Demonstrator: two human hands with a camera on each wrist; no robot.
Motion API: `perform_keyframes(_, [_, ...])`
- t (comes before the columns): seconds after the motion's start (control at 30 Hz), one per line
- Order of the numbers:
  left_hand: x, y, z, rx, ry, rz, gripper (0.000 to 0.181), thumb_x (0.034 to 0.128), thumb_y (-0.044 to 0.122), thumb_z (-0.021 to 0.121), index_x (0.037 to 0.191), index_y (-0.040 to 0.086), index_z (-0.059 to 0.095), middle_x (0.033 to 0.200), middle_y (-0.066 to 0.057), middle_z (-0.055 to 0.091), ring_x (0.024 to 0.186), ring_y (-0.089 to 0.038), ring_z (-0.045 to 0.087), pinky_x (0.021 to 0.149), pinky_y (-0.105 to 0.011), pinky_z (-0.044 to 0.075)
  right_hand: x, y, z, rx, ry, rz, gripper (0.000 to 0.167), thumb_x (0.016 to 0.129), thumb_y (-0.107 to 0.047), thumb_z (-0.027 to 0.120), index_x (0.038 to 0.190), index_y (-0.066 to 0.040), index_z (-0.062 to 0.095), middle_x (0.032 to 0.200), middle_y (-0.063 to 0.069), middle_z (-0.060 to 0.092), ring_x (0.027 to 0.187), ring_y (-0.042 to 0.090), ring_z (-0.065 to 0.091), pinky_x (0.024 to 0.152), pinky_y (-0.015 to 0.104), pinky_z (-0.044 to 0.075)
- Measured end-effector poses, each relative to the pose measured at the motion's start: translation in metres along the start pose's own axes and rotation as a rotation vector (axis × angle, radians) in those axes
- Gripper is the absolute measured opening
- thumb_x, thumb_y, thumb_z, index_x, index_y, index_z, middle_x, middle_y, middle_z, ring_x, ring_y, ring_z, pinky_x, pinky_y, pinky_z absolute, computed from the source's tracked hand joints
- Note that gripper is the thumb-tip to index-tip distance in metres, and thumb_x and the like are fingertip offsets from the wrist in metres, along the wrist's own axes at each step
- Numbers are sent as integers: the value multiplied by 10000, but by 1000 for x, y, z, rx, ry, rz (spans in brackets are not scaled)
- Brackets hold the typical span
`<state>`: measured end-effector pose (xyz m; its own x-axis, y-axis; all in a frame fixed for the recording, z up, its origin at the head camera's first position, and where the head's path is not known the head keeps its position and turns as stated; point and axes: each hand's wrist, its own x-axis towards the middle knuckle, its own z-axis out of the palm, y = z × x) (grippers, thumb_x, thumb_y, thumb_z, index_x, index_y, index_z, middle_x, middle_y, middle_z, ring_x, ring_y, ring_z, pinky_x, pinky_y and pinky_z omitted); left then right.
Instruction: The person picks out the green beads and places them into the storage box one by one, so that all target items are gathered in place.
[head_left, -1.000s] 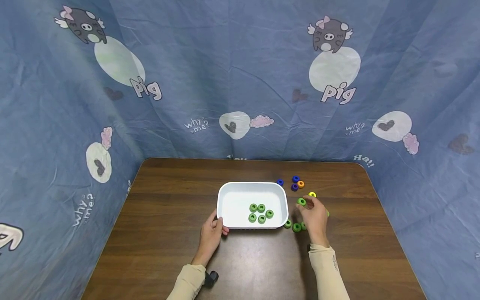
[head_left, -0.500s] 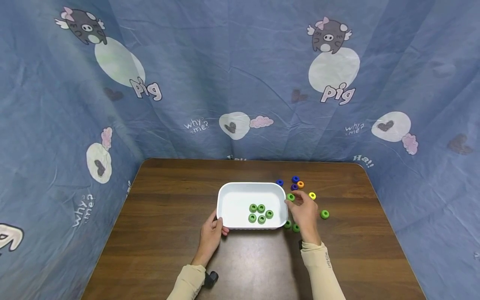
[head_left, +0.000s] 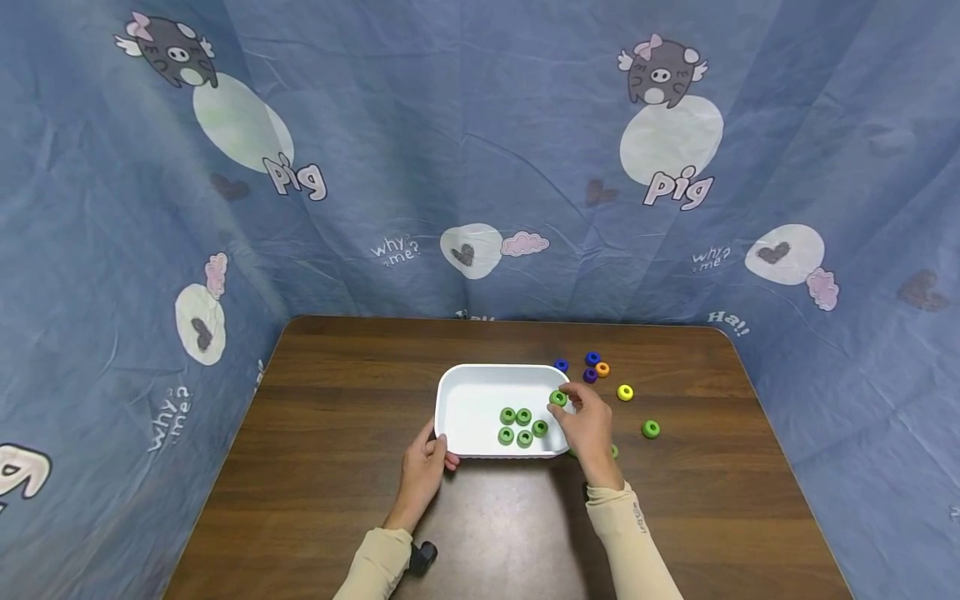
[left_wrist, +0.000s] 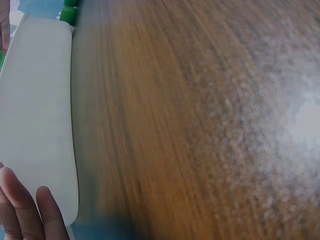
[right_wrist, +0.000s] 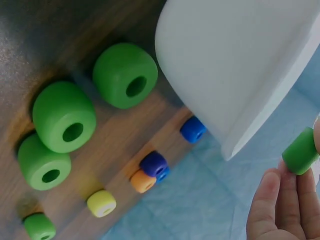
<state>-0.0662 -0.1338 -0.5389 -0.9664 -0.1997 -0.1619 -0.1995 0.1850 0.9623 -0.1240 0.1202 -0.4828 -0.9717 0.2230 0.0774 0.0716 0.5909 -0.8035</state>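
Right of the two hands: thumb and fingers pinch one green bead by its outer side, the bead over the right end of the white tray in the head view; clearance above the tray floor cannot be read. Left hand: grips the tray's near-left corner, thumb at the rim, fingers against the outer wall. Five more green beads sit inside the tray, toward its right half. Right wrist view: three loose green beads near the tray's outer wall on the surface, a fourth well apart beyond them; also a yellow bead, an orange bead, a purple bead and two blue beads. Handling estimate: beads look like smooth, stiff plastic or painted wood, probably light and hard to damage; the rounded sides may slip or roll if pinched off-centre. Best hold: opposite sides at the widest part, fingertips clear of the hole. Tray appears thin-walled and light, likely to slide if bumped, so a corner grip at rim and wall seems sound.
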Motion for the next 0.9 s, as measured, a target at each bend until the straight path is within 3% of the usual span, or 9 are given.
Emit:
perform_keyframes(0.17, [-10, 23, -4, 1, -11, 5, 499, 1017, 33, 493, 1484, -103, 384, 700, -160, 705, 576, -136, 644, 608, -303, 564, -3, 3, 4, -31, -1, -47, 322, 767, -93, 839, 1072, -53, 744, 1054, 167, 749, 957, 342, 708, 885, 465, 566])
perform_keyframes(0.27, [-13, 30, -6, 0, -9, 7, 499, 1015, 33, 499, 1483, -99, 389, 701, -159, 706, 578, -132, 645, 616, -311, 569, -5, 7, 8, -39, -8, -69, 318, 758, -86, 842, 1059, -51, 745, 1021, 162, 752, 899, 328, 711, 836, 461, 575])
perform_keyframes(0.9, [-11, 24, -6, -26, -28, 15, 505, 1014, 29, 496, 1491, -92, 381, 706, -169, 704, 590, -147, 647, 620, -347, 583, 1, 6, 22, -65, -70, -142, 283, 766, -41, 816, 1033, -6, 729, 989, 173, 747, 865, 332, 703, 807, 459, 579])
